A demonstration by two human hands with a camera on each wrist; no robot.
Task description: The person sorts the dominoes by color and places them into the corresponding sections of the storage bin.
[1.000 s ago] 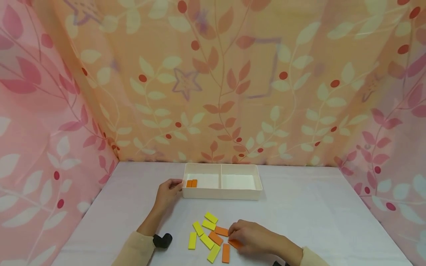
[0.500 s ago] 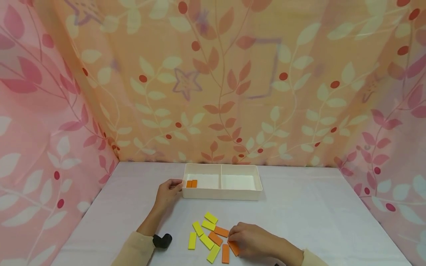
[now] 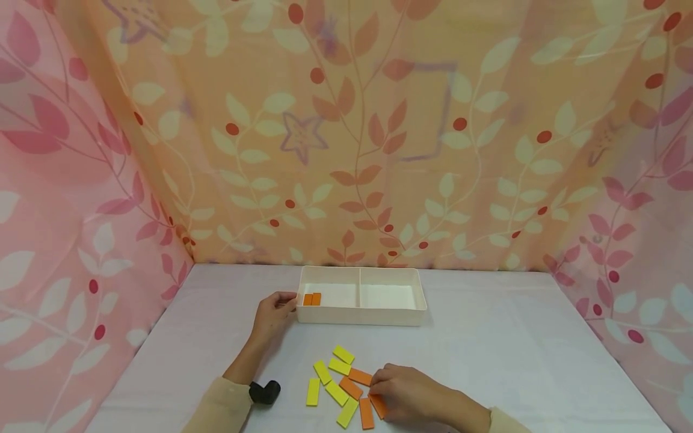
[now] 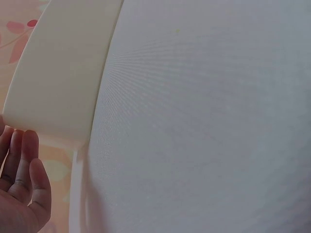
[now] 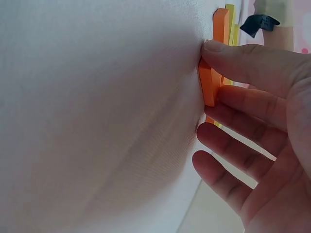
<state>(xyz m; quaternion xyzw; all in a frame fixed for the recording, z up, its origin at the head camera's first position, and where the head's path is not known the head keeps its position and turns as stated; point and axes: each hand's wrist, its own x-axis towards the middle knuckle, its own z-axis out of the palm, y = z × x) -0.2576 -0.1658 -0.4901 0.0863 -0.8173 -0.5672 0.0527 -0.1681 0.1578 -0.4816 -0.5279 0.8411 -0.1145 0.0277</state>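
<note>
My right hand is at the right side of a group of small flat blocks. Its thumb and index finger pinch an orange rectangular block standing low on the table; the other fingers spread loosely. Another orange block lies just left of it, and two more orange ones lie above. Several yellow blocks are scattered further left. My left hand touches the left end of a white two-compartment box, its fingertips against the end wall in the left wrist view. The left thumb cannot be made out.
Two orange blocks lie side by side in the box's left compartment. A central divider splits the box. Behind the table hangs a leaf-patterned curtain. A black wrist device sits on the left wrist.
The right hand has shifted slightly down and left, turning the orange block to a steeper slant, close beside its orange neighbour, which has tilted slightly. The left hand and box stay still.
</note>
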